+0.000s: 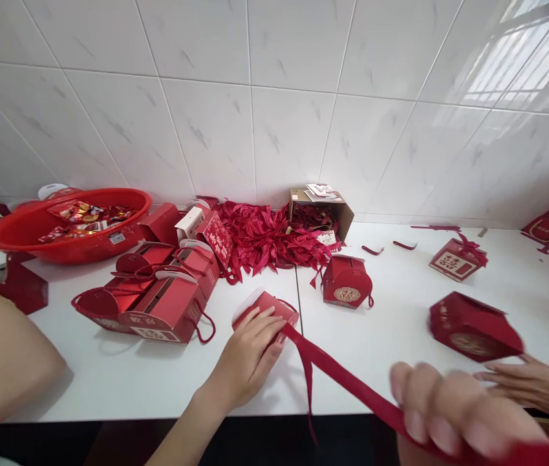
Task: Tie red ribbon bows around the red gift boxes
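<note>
My left hand [249, 353] is closed over a small red gift box [267, 304], pressing it to the white tabletop, fingers across its top. My right hand [463, 411], large and blurred near the camera, is wrapped round a dark red ribbon [346, 375]. That ribbon stretches taut from the box to my right fist, and a loose tail hangs down beneath the box. Just beyond the box stands an upright red box with a cord handle [346, 281]. To the left is a cluster of filled-out red boxes [162, 307] with cord handles.
A red plastic basin [123, 236] holds wrapped sweets. Along the wall lies a heap of red ribbons [255, 233], spilling from a cardboard carton [346, 217]. Another person's hand [536, 385] is beside a red box [475, 327] at right. Someone's bare arm [7, 356] occupies the left edge.
</note>
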The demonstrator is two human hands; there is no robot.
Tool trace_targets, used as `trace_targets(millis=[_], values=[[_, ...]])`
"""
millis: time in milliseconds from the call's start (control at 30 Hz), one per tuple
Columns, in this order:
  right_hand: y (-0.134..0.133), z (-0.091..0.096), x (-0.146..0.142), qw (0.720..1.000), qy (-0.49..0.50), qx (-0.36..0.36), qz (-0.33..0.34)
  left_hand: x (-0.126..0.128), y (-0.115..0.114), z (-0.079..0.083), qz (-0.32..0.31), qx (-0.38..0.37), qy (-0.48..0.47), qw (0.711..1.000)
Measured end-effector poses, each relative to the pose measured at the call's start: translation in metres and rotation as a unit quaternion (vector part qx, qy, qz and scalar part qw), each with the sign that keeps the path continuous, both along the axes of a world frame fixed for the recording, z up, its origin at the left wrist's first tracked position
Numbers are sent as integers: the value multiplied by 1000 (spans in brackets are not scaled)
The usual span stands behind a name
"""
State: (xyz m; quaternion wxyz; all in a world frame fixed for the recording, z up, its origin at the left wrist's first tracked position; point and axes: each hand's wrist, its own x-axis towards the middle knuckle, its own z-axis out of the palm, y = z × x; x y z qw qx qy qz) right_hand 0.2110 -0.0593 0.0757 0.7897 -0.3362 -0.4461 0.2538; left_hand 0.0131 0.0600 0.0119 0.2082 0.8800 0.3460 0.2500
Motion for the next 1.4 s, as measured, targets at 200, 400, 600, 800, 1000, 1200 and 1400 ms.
trace_targets(millis=[200,400,600,800,1000,1200,1400], values=[[84,-33,-44,953,49,-235,184,-4,-11,-13,28,52,-151,987],[119,-49,-61,913,-79,-315,247,-16,-5,-17,274,144,-259,915],[120,-54,-63,906,-110,-347,216,-19,6,-18,297,-84,-287,907],[125,-56,-63,899,-138,-363,203,-16,-1,-18,294,-85,-307,901],[124,-52,-61,888,-155,-377,213,-16,-7,-19,287,-84,-314,901],[125,-52,-61,885,-152,-380,220,-16,-9,-21,285,-81,-317,901],[126,-50,-62,886,-125,-387,222,-16,-11,-20,288,-73,-315,901]])
